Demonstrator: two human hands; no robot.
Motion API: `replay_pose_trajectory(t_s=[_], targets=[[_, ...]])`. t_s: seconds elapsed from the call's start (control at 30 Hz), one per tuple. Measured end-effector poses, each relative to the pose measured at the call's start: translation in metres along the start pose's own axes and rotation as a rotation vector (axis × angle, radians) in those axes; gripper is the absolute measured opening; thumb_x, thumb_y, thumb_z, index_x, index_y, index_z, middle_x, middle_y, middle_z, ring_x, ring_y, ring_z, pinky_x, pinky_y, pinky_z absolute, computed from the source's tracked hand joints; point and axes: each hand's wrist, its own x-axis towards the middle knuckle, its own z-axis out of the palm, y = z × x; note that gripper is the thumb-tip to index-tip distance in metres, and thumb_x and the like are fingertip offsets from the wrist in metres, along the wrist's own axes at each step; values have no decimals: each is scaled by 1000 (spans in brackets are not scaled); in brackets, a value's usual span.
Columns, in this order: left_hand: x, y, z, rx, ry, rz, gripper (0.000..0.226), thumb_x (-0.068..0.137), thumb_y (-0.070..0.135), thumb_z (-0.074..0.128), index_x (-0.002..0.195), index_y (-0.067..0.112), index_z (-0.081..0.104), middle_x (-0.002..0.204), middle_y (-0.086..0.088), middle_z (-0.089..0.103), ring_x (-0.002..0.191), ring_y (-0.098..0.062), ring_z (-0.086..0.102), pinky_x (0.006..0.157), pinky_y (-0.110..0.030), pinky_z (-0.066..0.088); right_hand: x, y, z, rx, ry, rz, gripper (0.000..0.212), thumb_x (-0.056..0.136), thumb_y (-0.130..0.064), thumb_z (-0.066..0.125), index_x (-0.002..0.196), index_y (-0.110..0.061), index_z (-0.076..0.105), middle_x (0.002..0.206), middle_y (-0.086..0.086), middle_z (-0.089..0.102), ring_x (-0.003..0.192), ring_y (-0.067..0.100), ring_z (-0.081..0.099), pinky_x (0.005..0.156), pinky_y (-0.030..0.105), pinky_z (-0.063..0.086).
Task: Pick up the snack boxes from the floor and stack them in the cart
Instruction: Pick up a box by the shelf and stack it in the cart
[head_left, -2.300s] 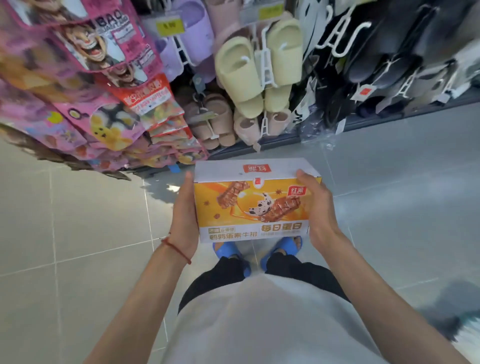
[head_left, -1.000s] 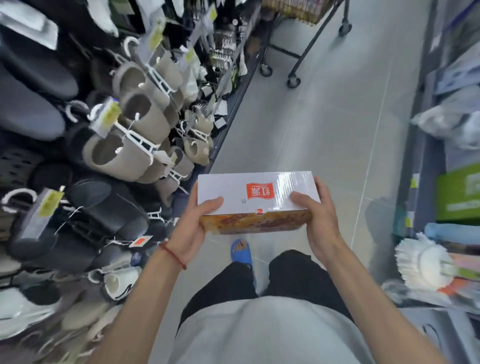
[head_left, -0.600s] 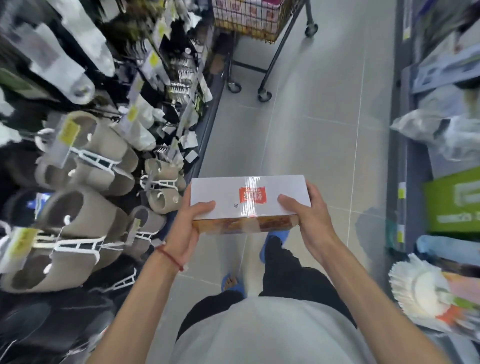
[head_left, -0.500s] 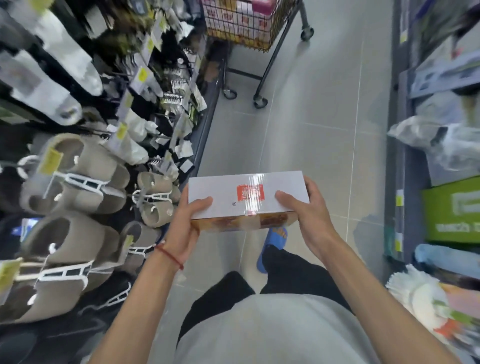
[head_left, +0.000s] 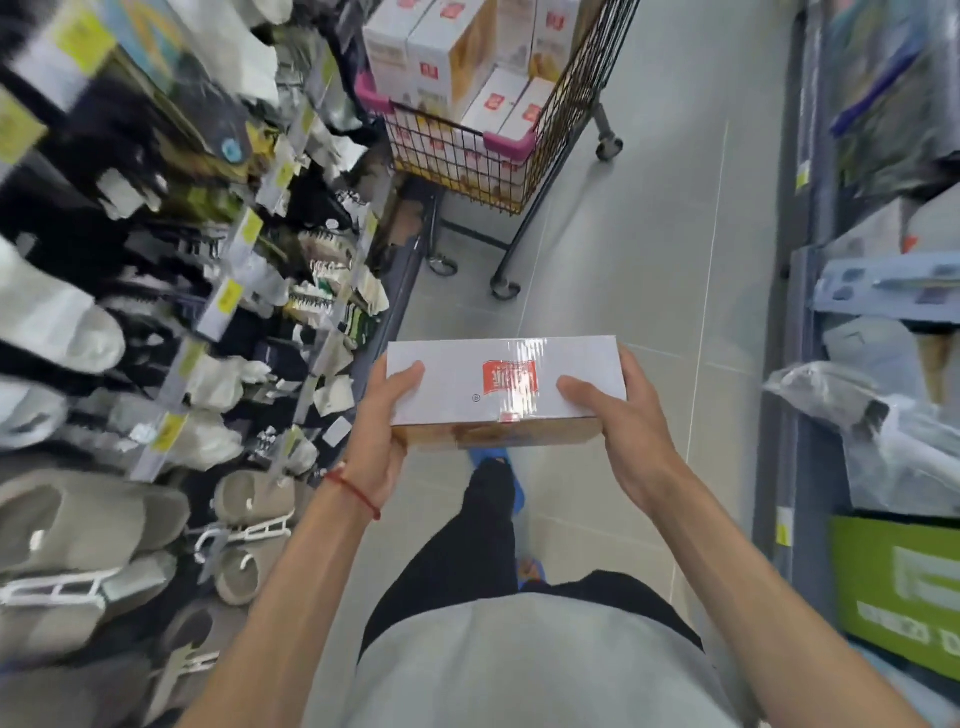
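Head view: a flat white cardboard snack box with a red logo (head_left: 501, 384) is held level in mid-air at waist height, gripped at its ends by the left hand (head_left: 382, 441) and the right hand (head_left: 621, 431), thumbs laid on the top face. Ahead, well apart from it, a black wire cart with pink corner guards (head_left: 506, 156) is seen on the grey tiled floor (head_left: 649, 249), loaded with more white snack boxes (head_left: 436, 57). Grey slippers on white hangers (head_left: 78, 519) are racked at the left.

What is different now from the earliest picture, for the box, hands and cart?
After a turn and some steps forward, the cart, unseen at first, now stands close ahead. The snack box was tipped: its orange face showed before, its white face now. Unchanged: the left hand and right hand grip its two ends.
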Motion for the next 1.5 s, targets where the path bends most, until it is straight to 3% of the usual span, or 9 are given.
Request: replay_pose_trajectory(t_s=[0.17,0.43,0.57,0.7,0.8,0.9,1.07,1.2,1.5], targets=[[86,64,33,-6,12,27,47,82,33,67,125,19,54,123,-9,69,114,-29,66,70,-33,56,83,-53,16,-33,45,2,51,92,-21,76,137,-31,53,119,-9,71,109,11,69,91,28,57],[202,152,81,62,28,91,68,78,28,68,141,14,45,133,-15,65,114,-31,66,84,-42,56,208,-136,30,-16,59,-24,51,91,-17,77,136,-28,55,111,-15,74,101,3,71,88,24,55],[249,179,107,49,55,113,62,79,25,67,137,20,46,119,-2,71,105,-22,69,76,-38,56,272,-172,26,-33,9,-32,48,91,-14,76,134,-23,56,114,-8,73,101,7,72,77,21,57],[290,201,137,32,150,140,54,85,24,67,135,28,48,122,2,71,114,-25,68,84,-41,54,341,-208,20,-66,-74,-36,47,92,-15,75,133,-26,56,111,-11,73,100,7,72,74,20,58],[313,216,164,45,192,136,60,83,30,67,139,28,45,127,0,69,115,-23,67,85,-43,55,384,-233,9,-107,-120,-8,46,91,-19,76,130,-33,57,112,-13,73,100,9,73,84,33,57],[334,231,185,26,253,151,64,82,31,67,140,26,43,130,-3,66,119,-25,65,92,-46,56,425,-259,2,-136,-196,-10,48,91,-18,76,133,-32,57,118,-11,73,106,11,71,77,24,58],[362,246,207,-14,353,142,67,79,26,66,141,24,41,135,-8,62,124,-31,61,99,-52,52,483,-286,7,-201,-251,-7,62,87,-22,82,140,-34,52,125,-9,69,119,15,64,95,33,57],[387,259,211,-29,415,143,60,79,26,65,136,29,46,131,-4,64,122,-28,62,105,-57,48,516,-304,22,-212,-276,-6,62,86,-19,81,137,-39,53,111,-22,69,108,3,64,80,23,57],[448,283,202,-48,441,110,40,99,5,56,126,33,46,117,5,66,116,-25,64,102,-52,51,574,-328,56,-307,-306,6,76,90,-16,79,153,-30,41,121,-10,63,112,7,61,69,13,56]])
